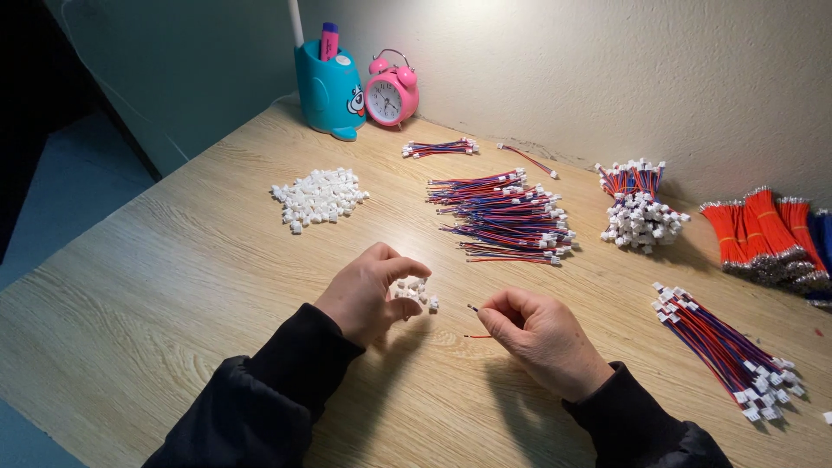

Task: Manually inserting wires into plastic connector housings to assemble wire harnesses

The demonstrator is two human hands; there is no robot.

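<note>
Head view: right hand [542,338] pinching wire [473,308]

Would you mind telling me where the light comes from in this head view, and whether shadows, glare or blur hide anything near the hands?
Head view: warm light from above at the back, bright on the wall; left hand and right hand cast soft shadows toward the camera on the table; left edge falls dark; no glare; the thin wire shows sharp.
</note>
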